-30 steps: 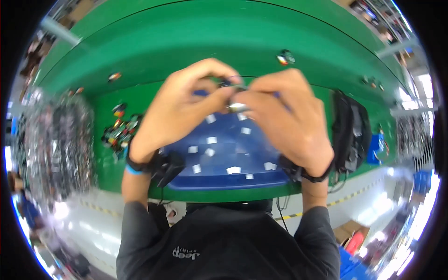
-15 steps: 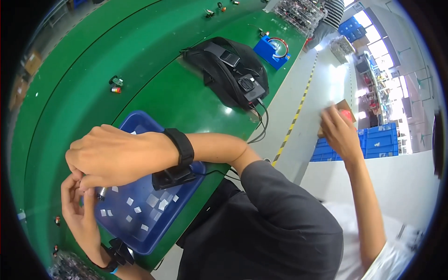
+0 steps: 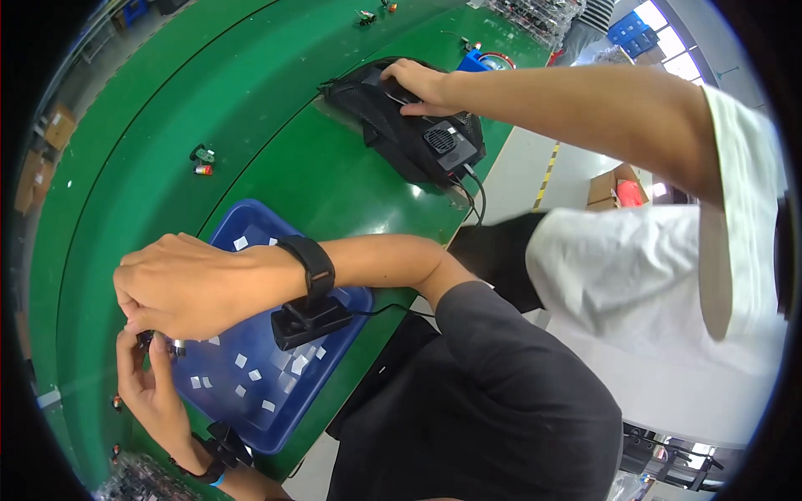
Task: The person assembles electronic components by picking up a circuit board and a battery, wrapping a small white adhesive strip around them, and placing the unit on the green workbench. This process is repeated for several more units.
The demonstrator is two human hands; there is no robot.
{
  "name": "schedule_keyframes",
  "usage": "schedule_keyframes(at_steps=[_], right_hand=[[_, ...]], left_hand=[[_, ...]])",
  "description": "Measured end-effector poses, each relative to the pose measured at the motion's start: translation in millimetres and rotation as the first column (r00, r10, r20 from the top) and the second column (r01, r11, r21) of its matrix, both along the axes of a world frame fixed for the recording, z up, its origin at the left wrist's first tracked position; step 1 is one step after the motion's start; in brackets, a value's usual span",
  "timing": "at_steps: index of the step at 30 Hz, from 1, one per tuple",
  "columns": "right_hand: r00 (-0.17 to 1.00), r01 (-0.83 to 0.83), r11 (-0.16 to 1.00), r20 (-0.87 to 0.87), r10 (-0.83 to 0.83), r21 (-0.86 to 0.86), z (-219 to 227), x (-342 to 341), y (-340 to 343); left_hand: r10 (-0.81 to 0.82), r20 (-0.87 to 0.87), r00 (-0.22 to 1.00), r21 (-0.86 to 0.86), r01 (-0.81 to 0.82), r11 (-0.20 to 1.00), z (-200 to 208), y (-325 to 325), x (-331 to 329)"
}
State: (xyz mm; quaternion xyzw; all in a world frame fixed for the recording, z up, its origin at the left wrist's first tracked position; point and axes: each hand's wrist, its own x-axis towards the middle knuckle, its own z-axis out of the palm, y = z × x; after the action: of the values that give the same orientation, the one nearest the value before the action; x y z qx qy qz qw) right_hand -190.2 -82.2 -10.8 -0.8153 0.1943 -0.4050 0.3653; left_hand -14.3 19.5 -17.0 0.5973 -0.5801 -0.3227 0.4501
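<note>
My right hand (image 3: pixel 184 288) is over the left end of a blue plastic tray (image 3: pixel 336 366), bent at the wrist with its fingers curled down. My left hand (image 3: pixel 152 391) is just below it, thumb and fingers pinching a small part with a silver metal cylinder (image 3: pixel 177 347). The fingertips of both hands meet at this part and mostly cover it. Whatever my right fingers grip is hidden. Small white paper pieces (image 3: pixel 268 407) are scattered in the tray. Each wrist wears a black strap with a black box (image 3: pixel 311 322).
A co-worker's hand (image 3: pixel 426 90) reaches from the right onto a black bag (image 3: pixel 355 104). A dark speaker-like device (image 3: pixel 449 144) with a cable lies on it. Small assemblies (image 3: pixel 203 159) sit on the green surface (image 3: pixel 276 159). An open carton (image 3: pixel 603 189) stands beyond the table edge.
The co-worker's arm has swung in from the right, and its hand now rests on the black bag. My hands stay together at the small part, with the left fingers slightly shifted.
</note>
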Motion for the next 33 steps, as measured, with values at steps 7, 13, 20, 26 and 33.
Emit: schedule_keyframes(at_steps=[7, 13, 20, 26, 33], right_hand=[[0.999, 0.022, 0.967, -0.02, -0.028, -0.254, 9.9, -11.0, 6.6], [0.992, 0.111, 0.815, 0.018, -0.123, -0.569, 5.7, -7.6, 14.1], [0.938, 0.282, 0.635, 0.066, -0.341, -0.719, 8.7, 6.6, 18.5], [0.965, 0.25, 0.695, 0.117, -0.234, -0.674, 5.9, 6.4, 17.7], [0.99, 0.087, 0.815, -0.038, -0.132, -0.572, 13.3, -10.6, 12.4]], left_hand=[[-0.111, -0.057, 0.992, 0.09, 0.116, 0.989, -2.8, -11.2, 20.0], [-0.104, -0.206, 0.973, 0.124, 0.131, 0.984, -3.0, -18.0, 30.1], [-0.04, -0.253, 0.967, 0.118, 0.072, 0.99, 1.2, -19.4, 25.3], [-0.054, -0.274, 0.96, 0.119, 0.09, 0.989, 4.7, -16.7, 21.3], [-0.059, -0.274, 0.96, 0.204, 0.118, 0.972, 11.7, -14.0, 26.4]])
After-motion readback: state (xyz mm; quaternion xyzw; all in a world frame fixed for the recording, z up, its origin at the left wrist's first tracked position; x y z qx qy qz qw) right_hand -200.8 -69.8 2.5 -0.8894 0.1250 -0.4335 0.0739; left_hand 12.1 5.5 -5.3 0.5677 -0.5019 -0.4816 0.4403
